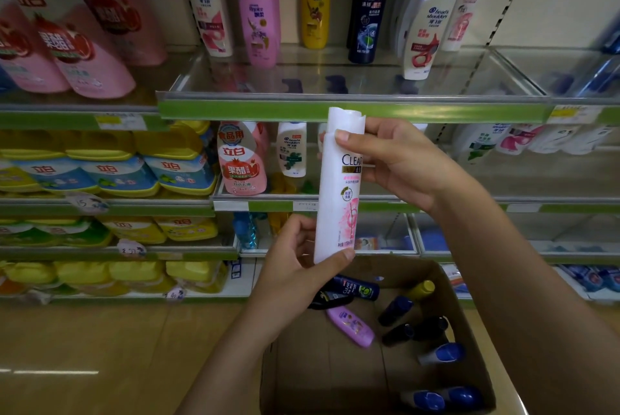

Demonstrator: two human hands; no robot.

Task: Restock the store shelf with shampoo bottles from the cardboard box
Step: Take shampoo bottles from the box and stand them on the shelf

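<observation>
- We hold a white bottle (339,186) upright in both hands: our right hand (399,163) pinches its neck between thumb and fingers, our left hand (298,267) wraps its base.
- It hangs in front of the shelf's green front edge (335,111), above the box (335,371).
- In the box lie more bottles, a pink one (350,325) near the middle; the dark ones along its right wall look like shampoo, though they are blurred.

Upper glass shelf (335,86): eight upright plastic shampoo bottles (258,9) visible. Open brown cardboard box (302,364): about ten loose bottles (350,325). Held in hands: one white Clear bottle (337,193).
</observation>
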